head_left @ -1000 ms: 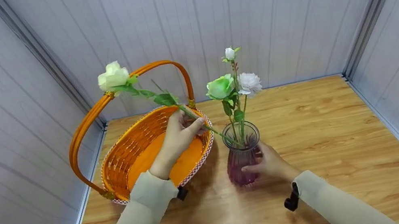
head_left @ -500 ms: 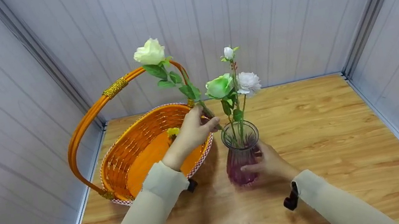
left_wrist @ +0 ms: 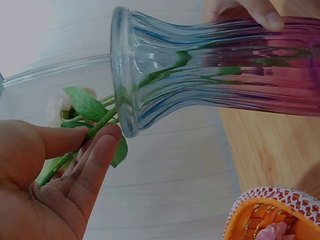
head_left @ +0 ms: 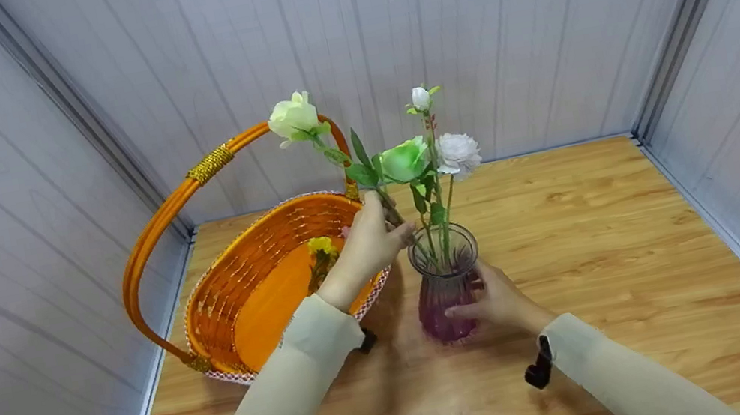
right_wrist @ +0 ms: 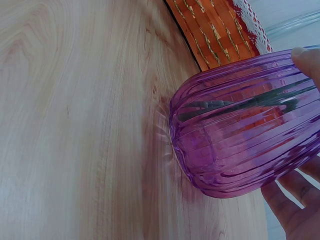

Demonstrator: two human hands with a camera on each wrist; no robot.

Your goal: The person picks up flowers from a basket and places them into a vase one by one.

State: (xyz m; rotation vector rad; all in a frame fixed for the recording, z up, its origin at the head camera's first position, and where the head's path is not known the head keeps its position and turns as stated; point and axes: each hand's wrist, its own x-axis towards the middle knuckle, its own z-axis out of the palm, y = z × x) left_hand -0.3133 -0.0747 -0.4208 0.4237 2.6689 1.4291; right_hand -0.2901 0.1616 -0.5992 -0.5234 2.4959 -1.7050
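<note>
My left hand (head_left: pixel 372 241) pinches the green stem of a pale cream rose (head_left: pixel 293 117) between thumb and fingers. The lower stem passes into the mouth of a ribbed glass vase (head_left: pixel 447 308), clear above and purple below. In the left wrist view the fingertips are right at the vase rim (left_wrist: pixel 124 75). My right hand (head_left: pixel 501 302) grips the vase's side, thumb in front. Standing in the vase are a green rose (head_left: pixel 406 160), a white ruffled flower (head_left: pixel 458 155) and a white bud (head_left: pixel 421 99). Stem ends (right_wrist: pixel 215 106) show through the purple glass.
An orange woven basket (head_left: pixel 211 319) with a tall arched handle (head_left: pixel 151 238) stands left of the vase, partly behind my left arm. In it lie a yellow flower (head_left: pixel 321 246) and a pink one (left_wrist: pixel 274 232). Pale panel walls (head_left: pixel 522 36) enclose the wooden table (head_left: pixel 596 236).
My left hand has moved right to the vase mouth, and the cream rose has swung right, its stem now steeper. The yellow flower in the basket has come into view. My right hand stays put.
</note>
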